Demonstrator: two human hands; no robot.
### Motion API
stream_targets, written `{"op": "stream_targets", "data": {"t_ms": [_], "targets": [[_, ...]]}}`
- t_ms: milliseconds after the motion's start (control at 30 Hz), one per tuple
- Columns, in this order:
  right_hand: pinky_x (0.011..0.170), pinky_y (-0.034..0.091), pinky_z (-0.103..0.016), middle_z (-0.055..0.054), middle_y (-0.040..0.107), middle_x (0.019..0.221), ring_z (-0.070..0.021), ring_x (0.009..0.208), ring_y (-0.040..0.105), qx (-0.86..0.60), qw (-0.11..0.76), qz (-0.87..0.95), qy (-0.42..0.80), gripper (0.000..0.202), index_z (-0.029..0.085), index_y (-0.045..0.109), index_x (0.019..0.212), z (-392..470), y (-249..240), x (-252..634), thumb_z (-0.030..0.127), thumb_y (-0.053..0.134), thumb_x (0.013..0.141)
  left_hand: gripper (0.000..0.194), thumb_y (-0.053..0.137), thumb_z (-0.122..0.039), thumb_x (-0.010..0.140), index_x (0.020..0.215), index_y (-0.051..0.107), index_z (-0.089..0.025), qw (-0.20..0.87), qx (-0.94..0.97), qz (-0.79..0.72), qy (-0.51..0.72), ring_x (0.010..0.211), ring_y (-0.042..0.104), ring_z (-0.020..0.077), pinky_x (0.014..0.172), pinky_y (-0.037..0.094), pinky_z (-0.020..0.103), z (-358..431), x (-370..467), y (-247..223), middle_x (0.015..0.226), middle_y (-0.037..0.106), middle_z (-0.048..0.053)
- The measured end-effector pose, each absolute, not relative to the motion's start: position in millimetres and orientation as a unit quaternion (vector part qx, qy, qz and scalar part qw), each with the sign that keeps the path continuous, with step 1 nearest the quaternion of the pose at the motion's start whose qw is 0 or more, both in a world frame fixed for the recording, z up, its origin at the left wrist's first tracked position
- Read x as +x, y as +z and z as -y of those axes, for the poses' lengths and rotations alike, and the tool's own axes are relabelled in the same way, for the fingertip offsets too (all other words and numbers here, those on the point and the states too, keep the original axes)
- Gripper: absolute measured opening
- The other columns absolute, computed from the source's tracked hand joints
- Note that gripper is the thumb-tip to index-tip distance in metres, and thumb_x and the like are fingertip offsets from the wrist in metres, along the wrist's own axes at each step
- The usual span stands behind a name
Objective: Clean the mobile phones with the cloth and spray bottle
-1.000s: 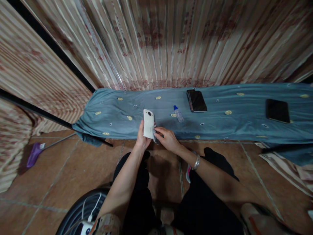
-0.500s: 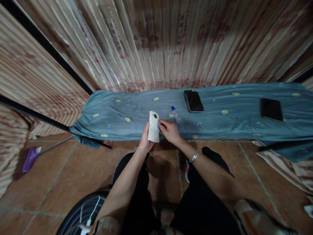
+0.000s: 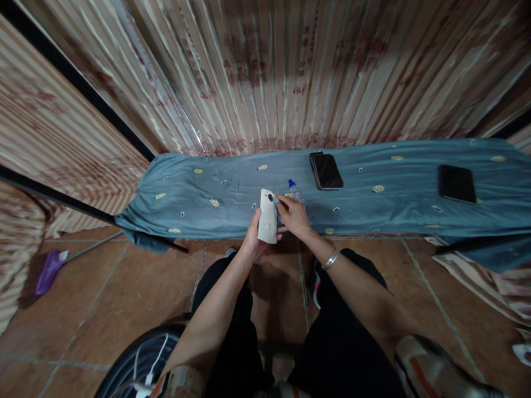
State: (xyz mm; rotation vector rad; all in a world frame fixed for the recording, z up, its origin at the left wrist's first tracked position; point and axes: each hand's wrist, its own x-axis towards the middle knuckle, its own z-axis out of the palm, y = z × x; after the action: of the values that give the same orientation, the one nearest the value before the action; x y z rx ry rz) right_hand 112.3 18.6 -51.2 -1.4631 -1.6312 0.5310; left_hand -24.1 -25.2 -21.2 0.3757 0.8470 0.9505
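A white smartphone [image 3: 267,221] is in my left hand [image 3: 252,236], its back and dark round camera facing up. The fingers wrap round its lower left side, with fingertips showing past the right edge. My right hand [image 3: 293,214] is closed in a pinch at the phone's upper right edge, and what lies between its fingers cannot be made out. Just beyond that hand lies a small clear bottle with a blue cap [image 3: 292,184], its lower part hidden by the hand.
A blue patterned cloth [image 3: 232,182] covers the long table. Dark phones [image 3: 329,171] lie close together behind the bottle, and another dark phone [image 3: 457,183] is farther right. Striped curtains [image 3: 257,83] hang behind. A purple broom [image 3: 48,272] rests on the tiled floor.
The phone and my left hand have shifted a little to the right. My right hand has moved slightly right and up and now covers more of the bottle.
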Motion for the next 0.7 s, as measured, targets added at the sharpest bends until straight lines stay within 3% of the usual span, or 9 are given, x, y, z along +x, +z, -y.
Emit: {"op": "stream_targets", "data": {"t_ms": [133,367,700], "targets": [[0.098,0.053,-0.041,-0.009,0.075,0.119,-0.0264,0.108,0.070,-0.593,0.423,0.652,0.208,0.032,0.020,0.072,0.117,-19,-47,117,0.020,0.053,0.091,0.054,0.033,-0.051,0.100,0.131,0.057,-0.015,0.802,0.207,-0.371,0.421,0.066,0.075,0.0232,0.043,0.050,0.024,26,-21,-20,0.087,0.075,0.011],[0.099,0.052,-0.041,-0.007,0.075,0.118,-0.0246,0.109,0.069,-0.585,0.434,0.655,0.201,0.035,0.022,0.073,0.117,-20,-46,121,0.019,0.049,0.091,0.062,0.027,-0.053,0.101,0.148,0.039,-0.014,0.820,0.223,-0.362,0.384,0.064,0.075,0.0237,0.041,0.048,0.022,27,-19,-23,0.086,0.076,0.014],[0.107,0.047,-0.042,-0.005,0.073,0.124,-0.0221,0.118,0.063,-0.516,0.461,0.705,0.153,0.043,0.025,0.071,0.121,-18,-42,121,0.013,0.045,0.089,0.059,0.024,-0.049,0.101,0.145,0.042,-0.014,0.805,0.257,-0.391,0.365,0.050,0.070,0.0213,0.036,0.045,0.022,23,-10,-39,0.074,0.074,0.010]]}}
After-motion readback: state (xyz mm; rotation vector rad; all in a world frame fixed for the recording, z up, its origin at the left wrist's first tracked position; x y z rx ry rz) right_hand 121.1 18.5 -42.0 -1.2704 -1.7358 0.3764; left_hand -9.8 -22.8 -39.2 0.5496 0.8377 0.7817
